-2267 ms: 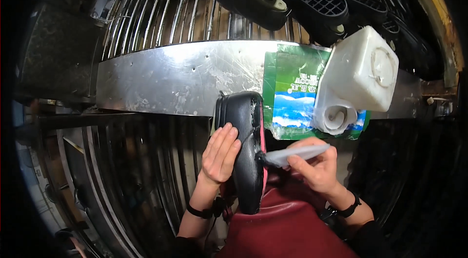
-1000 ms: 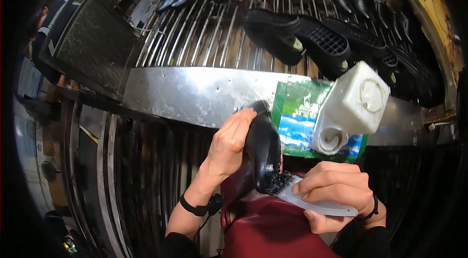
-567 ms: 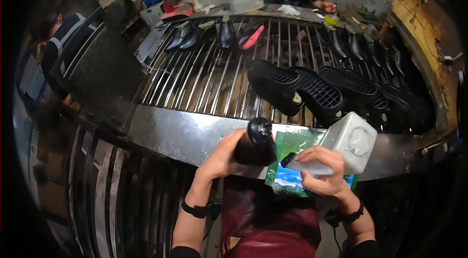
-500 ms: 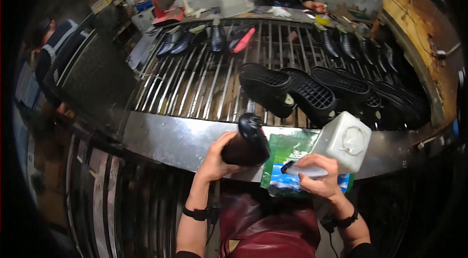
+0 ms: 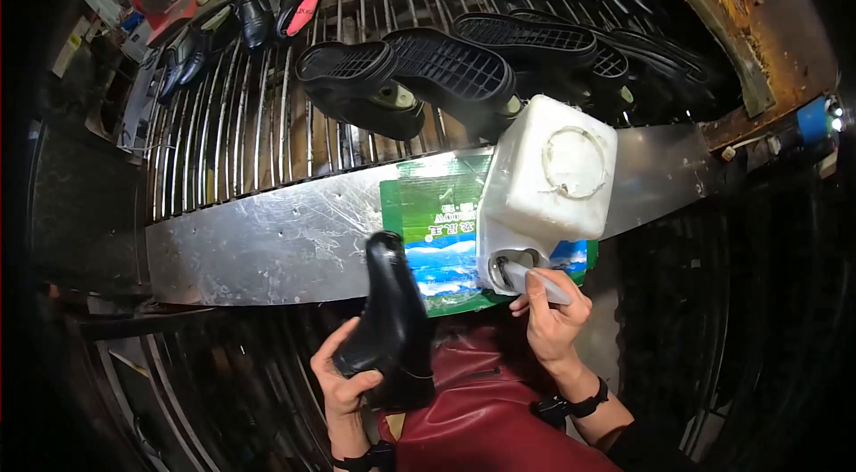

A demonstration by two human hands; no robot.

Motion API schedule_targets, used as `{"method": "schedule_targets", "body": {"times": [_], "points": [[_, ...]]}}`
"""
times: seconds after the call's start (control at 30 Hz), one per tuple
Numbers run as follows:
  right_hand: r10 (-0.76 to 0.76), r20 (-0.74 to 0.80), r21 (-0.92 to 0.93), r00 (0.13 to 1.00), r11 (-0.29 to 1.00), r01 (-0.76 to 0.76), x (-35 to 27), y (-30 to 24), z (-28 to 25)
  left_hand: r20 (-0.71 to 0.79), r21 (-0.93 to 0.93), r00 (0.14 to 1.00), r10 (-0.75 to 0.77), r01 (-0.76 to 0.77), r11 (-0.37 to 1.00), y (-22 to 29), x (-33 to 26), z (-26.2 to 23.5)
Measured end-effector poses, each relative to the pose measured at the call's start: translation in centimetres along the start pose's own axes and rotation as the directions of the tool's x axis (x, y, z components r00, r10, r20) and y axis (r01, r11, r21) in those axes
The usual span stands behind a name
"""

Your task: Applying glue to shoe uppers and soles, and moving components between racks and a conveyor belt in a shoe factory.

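Brush has moved since the earlier frame into mouth of white container, right of centre; contents unclear. Right hand pinches brush. Left hand grips black shoe, lower centre.

The apron is dark red and glossy like leather, creased, with a short dark line across its upper part. Left of the apron, the bare left hand has a black wristband. Right of it, the bare right hand has a black strap with a small dark box, plus a black sleeve on the forearm.
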State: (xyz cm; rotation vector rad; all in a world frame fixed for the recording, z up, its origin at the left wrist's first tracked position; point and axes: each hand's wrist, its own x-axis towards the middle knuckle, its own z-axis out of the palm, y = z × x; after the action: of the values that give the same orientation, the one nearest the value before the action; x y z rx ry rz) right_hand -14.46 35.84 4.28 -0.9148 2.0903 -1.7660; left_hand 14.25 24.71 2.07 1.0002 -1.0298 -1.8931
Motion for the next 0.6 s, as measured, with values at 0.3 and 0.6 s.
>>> {"method": "schedule_targets", "body": {"times": [0.3, 0.6], "points": [[0.445, 0.274, 0.766, 0.852, 0.435, -0.473, 2.7, -3.7, -1.0, 0.130, 0.168, 0.990, -0.046, 0.024, 0.986, 2.0, -2.1, 1.2], [0.187, 0.484, 0.471, 0.855, 0.767, -0.435, 1.9, -7.2, -0.9, 0.189, -0.056, 0.978, -0.087, 0.099, 0.993, 2.5, -2.0, 1.7]]}}
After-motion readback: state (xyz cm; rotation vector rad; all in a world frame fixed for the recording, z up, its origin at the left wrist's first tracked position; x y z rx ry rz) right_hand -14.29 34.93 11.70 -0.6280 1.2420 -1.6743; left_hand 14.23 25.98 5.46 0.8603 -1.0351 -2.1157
